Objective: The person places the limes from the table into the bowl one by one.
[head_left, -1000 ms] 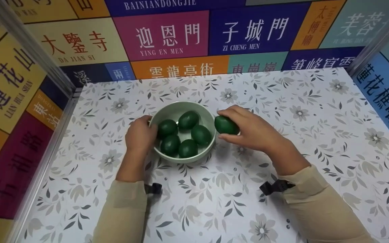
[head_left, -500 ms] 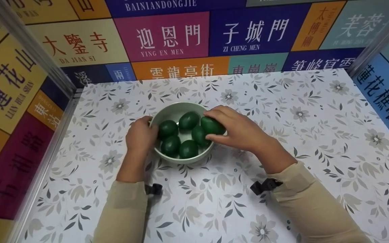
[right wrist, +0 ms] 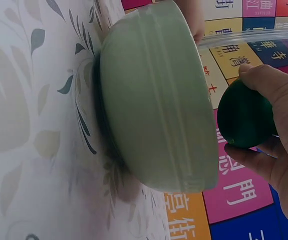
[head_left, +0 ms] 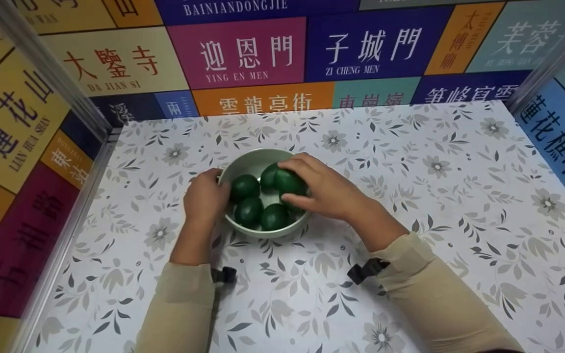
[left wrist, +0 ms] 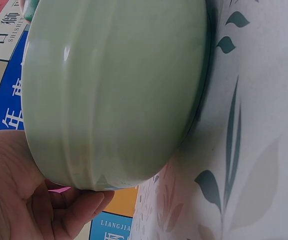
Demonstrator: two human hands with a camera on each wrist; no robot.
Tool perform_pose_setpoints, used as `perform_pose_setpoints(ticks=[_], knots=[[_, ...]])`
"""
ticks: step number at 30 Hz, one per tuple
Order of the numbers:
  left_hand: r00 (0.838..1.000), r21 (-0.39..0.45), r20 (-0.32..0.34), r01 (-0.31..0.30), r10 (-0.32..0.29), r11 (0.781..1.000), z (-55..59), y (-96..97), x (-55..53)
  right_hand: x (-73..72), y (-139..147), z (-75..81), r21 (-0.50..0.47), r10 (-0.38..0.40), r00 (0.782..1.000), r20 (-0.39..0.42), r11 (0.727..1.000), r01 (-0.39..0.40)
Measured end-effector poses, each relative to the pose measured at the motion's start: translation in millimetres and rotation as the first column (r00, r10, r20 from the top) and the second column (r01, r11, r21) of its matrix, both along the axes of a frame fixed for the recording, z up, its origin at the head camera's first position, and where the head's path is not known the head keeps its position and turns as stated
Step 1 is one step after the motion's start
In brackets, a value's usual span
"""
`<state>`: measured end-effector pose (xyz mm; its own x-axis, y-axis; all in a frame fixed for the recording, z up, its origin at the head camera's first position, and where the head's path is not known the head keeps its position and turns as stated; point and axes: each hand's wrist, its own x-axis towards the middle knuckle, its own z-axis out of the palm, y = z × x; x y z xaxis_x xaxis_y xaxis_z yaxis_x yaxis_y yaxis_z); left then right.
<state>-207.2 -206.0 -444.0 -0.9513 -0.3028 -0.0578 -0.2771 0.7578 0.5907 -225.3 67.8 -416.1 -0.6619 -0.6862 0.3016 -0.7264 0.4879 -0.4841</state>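
A pale green bowl [head_left: 265, 234] stands upright on the table, with several smooth, dark green, egg-shaped fruits [head_left: 248, 212] inside. My left hand [head_left: 203, 200] grips the bowl's left rim; in the left wrist view its curled fingers [left wrist: 78, 212] lie against the outer wall. Between the thumb and fingers of my right hand [head_left: 329, 191] is another dark green egg-shaped fruit [head_left: 291, 182], held over the right part of the bowl. The right wrist view has this fruit [right wrist: 244, 116] just above the rim level. My right hand and its fruit partly cover the fruits beneath.
A white tabletop [head_left: 410, 206] with a grey leaf and flower print spreads around the bowl. Colourful panels [head_left: 243, 54] with large characters rise behind it and on both sides. Black straps with small mounts [head_left: 368, 269] sit at both wrists.
My right hand has carried its green fruit leftward, from beside the bowl's right rim to above the bowl. My left hand has stayed on the left rim.
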Motion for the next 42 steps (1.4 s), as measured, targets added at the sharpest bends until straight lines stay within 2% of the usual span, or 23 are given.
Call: perform_pose_setpoints(ticks=[6, 13, 23, 31, 42], knots=[[1.000, 0.005, -0.003, -0.009, 0.009, 1.000, -0.5, 0.5, -0.4, -4.7, -9, -8.7, -0.026, 0.016, 1.000, 0.013, 1.000, -0.016], [1.000, 0.001, 0.012, -0.014, 0.014, 1.000, 0.0, 0.3, -1.5, -5.7, -18, -16.5, -0.013, 0.001, 1.000, 0.024, 1.000, 0.000], [1.000, 0.009, 0.018, -0.013, 0.013, 1.000, -0.3, 0.0, -2.0, -6.3, -29, -20.6, 0.009, 0.024, 1.000, 0.019, 1.000, -0.025], [0.999, 0.027, 0.050, -0.021, 0.019, 0.999, 0.8, 0.7, -1.9, -8.7, -36, -21.7, 0.042, 0.043, 0.998, 0.039, 0.998, -0.045], [0.999, 0.017, 0.026, -0.022, 0.022, 1.000, 0.7, 0.7, -1.7, -14.3, -43, -24.8, 0.109, 0.047, 0.999, 0.026, 0.993, -0.049]])
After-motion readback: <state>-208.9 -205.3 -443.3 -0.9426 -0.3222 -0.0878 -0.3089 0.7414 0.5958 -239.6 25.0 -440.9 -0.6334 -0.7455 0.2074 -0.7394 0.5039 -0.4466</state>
